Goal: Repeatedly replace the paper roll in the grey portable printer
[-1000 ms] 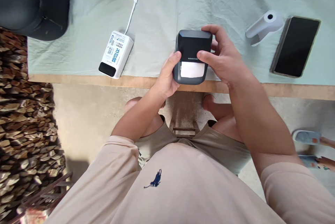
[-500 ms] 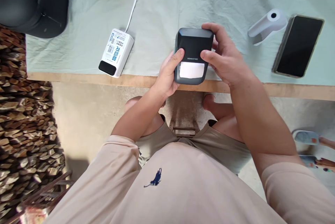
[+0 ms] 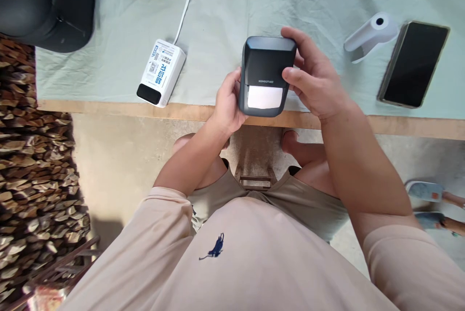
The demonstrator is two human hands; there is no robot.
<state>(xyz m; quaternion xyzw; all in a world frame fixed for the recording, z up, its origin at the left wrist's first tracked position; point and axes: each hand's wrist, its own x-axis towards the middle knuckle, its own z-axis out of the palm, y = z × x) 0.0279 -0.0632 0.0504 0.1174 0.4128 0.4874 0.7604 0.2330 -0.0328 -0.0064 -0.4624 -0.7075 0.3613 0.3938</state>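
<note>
Your left hand (image 3: 228,100) curls partly closed around the left side of the black device (image 3: 267,59), its thumb along the edge and its other fingers mostly hidden. Your right hand (image 3: 316,76), half closed, grips the right side, index fingertip at the far corner, thumb tip on the face. The device, a smooth, round-cornered block with a white strip (image 3: 265,97) at its near end, is held above the table's wooden edge (image 3: 417,127). Wrinkled pale green cloth (image 3: 218,15) stretches beyond it and separates your left hand from the boxy white power bank (image 3: 163,69) with its short cable (image 3: 182,18). Well to the right, a loose-ended white roll (image 3: 370,32) lies just beside a flat, glossy phone (image 3: 414,64); far left stands a rounded black case (image 3: 47,6).
</note>
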